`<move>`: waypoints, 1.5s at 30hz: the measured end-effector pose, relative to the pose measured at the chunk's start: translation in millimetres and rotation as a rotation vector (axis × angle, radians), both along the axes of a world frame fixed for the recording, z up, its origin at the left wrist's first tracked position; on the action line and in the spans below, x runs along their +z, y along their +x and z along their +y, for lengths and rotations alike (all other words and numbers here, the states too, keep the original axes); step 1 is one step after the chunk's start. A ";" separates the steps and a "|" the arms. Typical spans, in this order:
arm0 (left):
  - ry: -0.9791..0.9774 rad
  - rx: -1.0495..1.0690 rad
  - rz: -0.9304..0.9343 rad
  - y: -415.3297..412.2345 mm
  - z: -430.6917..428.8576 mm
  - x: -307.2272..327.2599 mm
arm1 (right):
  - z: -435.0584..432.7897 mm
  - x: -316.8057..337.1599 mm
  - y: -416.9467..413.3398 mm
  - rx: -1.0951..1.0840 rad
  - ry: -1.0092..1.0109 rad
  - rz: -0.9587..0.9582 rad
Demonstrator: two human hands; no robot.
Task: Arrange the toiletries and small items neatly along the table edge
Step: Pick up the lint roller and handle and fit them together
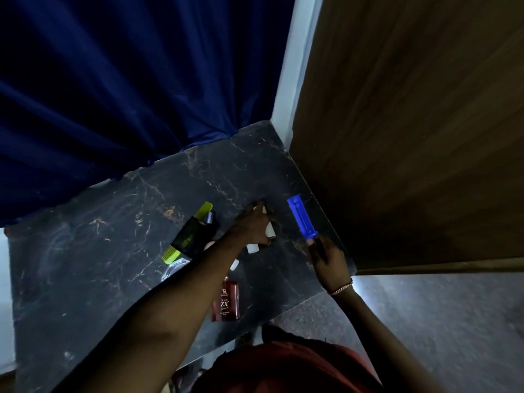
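Note:
On the dark marble table [99,265], my right hand [326,258] grips the near end of a blue comb [301,217] that lies along the table's right edge. My left hand [255,226] rests over several small white items [269,229], fingers curled around one; another white piece [252,248] lies just below the hand. A yellow-green comb [198,215] sticks through a black mesh pouch [192,236] to the left. A red perfume bottle [226,300] lies near the front edge, partly behind my left forearm.
A glass jar [174,269] sits half hidden under my left arm. A blue curtain [127,80] hangs behind the table. A wooden cabinet [411,137] stands flush against the right edge. Grey floor [439,321] lies to the lower right.

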State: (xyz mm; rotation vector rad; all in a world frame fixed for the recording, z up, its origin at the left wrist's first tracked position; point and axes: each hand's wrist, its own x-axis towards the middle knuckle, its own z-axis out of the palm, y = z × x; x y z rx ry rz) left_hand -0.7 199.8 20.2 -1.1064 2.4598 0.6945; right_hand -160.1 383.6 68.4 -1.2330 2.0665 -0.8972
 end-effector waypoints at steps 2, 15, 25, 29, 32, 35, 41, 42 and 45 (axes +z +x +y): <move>0.050 0.064 0.068 -2.0 -2.1 2.2 | -0.2 1.9 -1.0 -0.006 0.002 -0.002; 0.755 0.821 0.898 15.6 -5.8 71.8 | -6.2 44.3 5.6 0.061 -0.038 -0.004; 0.765 1.226 1.283 58.7 17.9 111.9 | -12.2 84.0 36.9 0.300 -0.140 0.147; 0.687 1.285 1.365 74.5 19.5 130.8 | -13.6 94.5 47.6 0.332 -0.138 0.225; 0.624 1.299 1.410 85.8 20.5 137.8 | -17.2 105.8 52.7 0.385 -0.118 0.288; 0.573 1.312 1.433 95.1 20.7 139.8 | -22.0 113.8 57.1 0.433 -0.059 0.356; 0.452 1.277 1.457 109.4 26.5 145.1 | -30.1 125.0 69.7 0.478 -0.015 0.388; 0.417 1.272 1.450 111.1 27.7 147.1 | -31.3 126.6 71.9 0.481 -0.013 0.394; 0.288 1.223 1.410 114.1 31.3 152.2 | -34.9 132.7 77.8 0.495 0.009 0.402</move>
